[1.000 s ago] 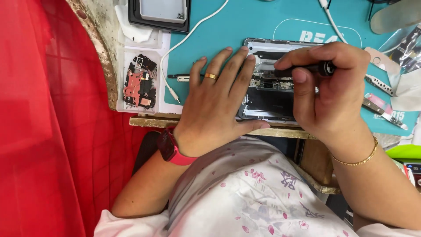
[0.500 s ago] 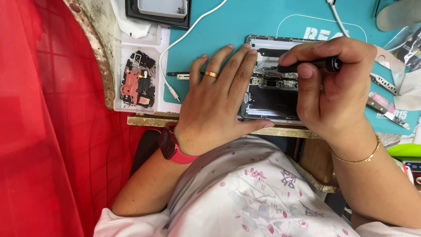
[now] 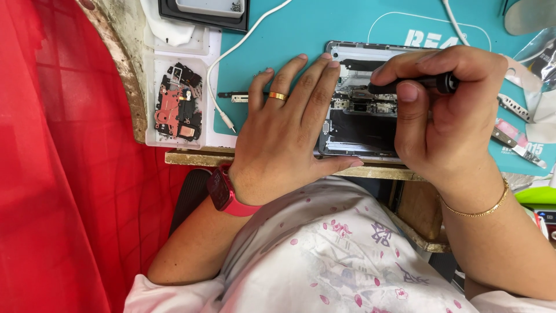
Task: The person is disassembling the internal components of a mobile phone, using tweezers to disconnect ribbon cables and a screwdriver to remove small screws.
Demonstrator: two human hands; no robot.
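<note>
Black ridged screwdriver [image 3: 425, 84] in right hand [image 3: 446, 116] over glossy opened phone [image 3: 359, 124].

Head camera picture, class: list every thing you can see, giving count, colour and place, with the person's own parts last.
Opened phone with bare circuit boards: one, black and silver, on the mat under both hands.
Teal rubber work mat: one, covering the bench top.
Black-handled screwdriver: one, tip over the phone.
Clear plastic parts tray: one, left of the mat, holding red and black parts.
White cable: one, across the mat's left edge.
Red cloth: one, far left.
Left hand: gold ring, flat on the phone.
Right hand: grip shut on the screwdriver.
</note>
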